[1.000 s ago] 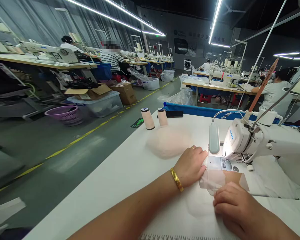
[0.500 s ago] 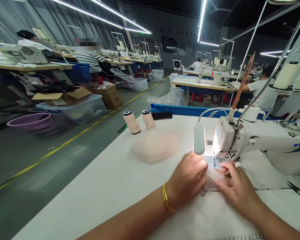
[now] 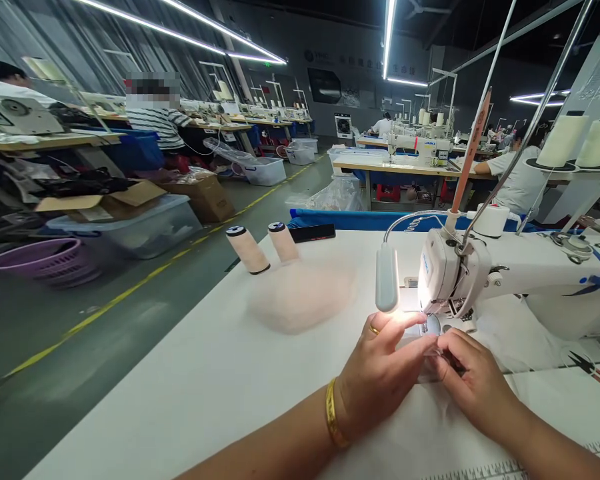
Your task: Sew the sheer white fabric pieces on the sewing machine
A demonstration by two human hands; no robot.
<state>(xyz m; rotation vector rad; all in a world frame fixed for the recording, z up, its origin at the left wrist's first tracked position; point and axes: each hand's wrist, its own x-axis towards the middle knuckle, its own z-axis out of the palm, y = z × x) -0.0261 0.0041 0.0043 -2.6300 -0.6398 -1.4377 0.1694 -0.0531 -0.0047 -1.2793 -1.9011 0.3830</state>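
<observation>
A white sewing machine (image 3: pixel 443 267) stands at the right, its lamp (image 3: pixel 387 277) lit beside the needle area. Just in front of the needle, my left hand (image 3: pixel 387 367) reaches over the plate with its index finger stretched out and its thumb meeting my right fingertips. My right hand (image 3: pixel 473 377) is pinched on thin, sheer white fabric (image 3: pixel 430 413), which spreads down over the table edge. Fingertips of both hands meet at the fabric's edge; the exact fold between them is too small to tell.
Two peach thread cones (image 3: pixel 249 250) and a blurry sheer peach piece (image 3: pixel 300 297) are on the white table (image 3: pixel 205 373). Black-and-red snips (image 3: pixel 595 373) lie at the right, a clear ruler (image 3: pixel 510 470) at the front edge. Other people sit at machines beyond.
My left hand has opened from a closed grip, its index finger now extended toward the needle. My right fingers have drawn together near my left thumb. The view has shifted slightly right.
</observation>
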